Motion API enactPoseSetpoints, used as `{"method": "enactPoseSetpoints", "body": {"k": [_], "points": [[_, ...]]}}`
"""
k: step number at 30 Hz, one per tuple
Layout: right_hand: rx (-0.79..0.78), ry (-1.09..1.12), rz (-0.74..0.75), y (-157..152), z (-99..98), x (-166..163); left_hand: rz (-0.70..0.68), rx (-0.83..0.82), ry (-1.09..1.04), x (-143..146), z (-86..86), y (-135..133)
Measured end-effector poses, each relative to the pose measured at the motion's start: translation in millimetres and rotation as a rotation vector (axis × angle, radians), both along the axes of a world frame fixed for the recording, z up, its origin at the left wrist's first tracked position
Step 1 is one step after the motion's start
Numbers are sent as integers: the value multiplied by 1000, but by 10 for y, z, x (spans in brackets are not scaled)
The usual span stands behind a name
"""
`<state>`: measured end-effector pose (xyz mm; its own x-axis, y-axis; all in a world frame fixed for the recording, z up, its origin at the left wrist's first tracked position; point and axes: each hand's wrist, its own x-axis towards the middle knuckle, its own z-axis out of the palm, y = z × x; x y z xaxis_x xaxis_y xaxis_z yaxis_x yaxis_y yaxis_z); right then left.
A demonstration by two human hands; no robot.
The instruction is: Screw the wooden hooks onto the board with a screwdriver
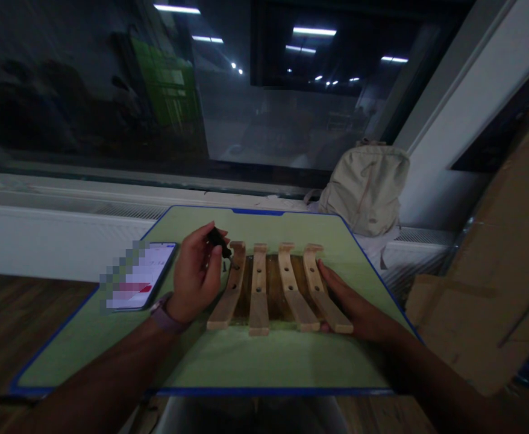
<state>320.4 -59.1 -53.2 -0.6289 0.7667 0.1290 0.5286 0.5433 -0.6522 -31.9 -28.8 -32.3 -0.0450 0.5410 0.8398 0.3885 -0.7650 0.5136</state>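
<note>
A wooden rack [273, 289] of several light curved slats fixed over darker cross pieces lies on a green mat with a blue border [228, 355]. My left hand [196, 274] is closed around a small dark tool [219, 241], whose tip touches the top of the leftmost slat. My right hand [355, 304] lies flat with fingers stretched out against the rack's right side, touching the rightmost slat.
A phone [140, 283] with a lit screen rests on the mat's left part. A beige backpack [366, 187] sits on the sill by the dark window. Cardboard boxes [494, 277] stand at the right. Wooden floor shows to the left.
</note>
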Motion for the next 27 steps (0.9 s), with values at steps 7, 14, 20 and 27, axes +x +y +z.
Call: {"method": "enactPoseSetpoints", "body": {"k": [7, 14, 20, 27], "points": [[6, -1, 6, 23, -40, 21, 206, 150, 150, -69, 139, -7], [6, -24, 7, 13, -15, 14, 91, 0, 38, -5, 104, -50], [-2, -15, 5, 28, -42, 31, -34, -1, 30, -18, 95, -35], [36, -3, 30, 10, -18, 27, 61, 34, 10, -39, 99, -35]]}}
